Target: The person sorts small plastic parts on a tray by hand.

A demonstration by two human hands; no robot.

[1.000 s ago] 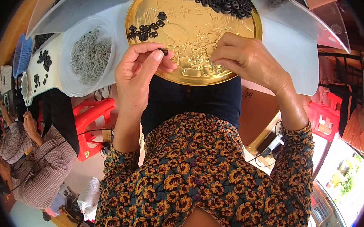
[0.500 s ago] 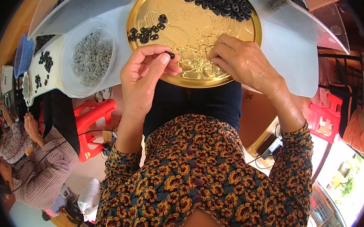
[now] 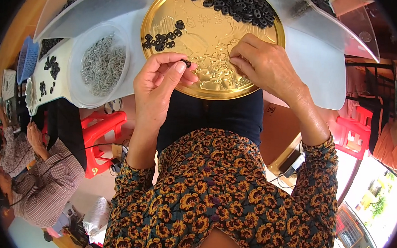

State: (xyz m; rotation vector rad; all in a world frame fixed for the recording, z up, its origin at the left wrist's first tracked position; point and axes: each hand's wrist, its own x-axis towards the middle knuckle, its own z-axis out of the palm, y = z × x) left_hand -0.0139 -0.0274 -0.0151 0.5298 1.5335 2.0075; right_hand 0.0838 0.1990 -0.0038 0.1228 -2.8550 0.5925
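Observation:
My left hand pinches a small black plastic piece between thumb and forefinger, above the near left part of a round golden tray. Over the tray's right side is my right hand, its fingers curled together and pointing down. Whatever those fingertips hold, if anything, is hidden. A large pile of black two-holed pieces lies along the tray's far edge, and a smaller group at its left. Glittering shapes cover the tray between my hands; I cannot tell loose parts from embossed pattern.
Left of the tray stands a clear round tub of small metal parts. Clear bins with black pieces flank the tray at the back. Red stools stand on both sides. A person in a striped sleeve works at the left.
The right hand's fingers have shifted slightly on the tray. My left hand keeps its pinch on the black piece. The whole view has moved a little.

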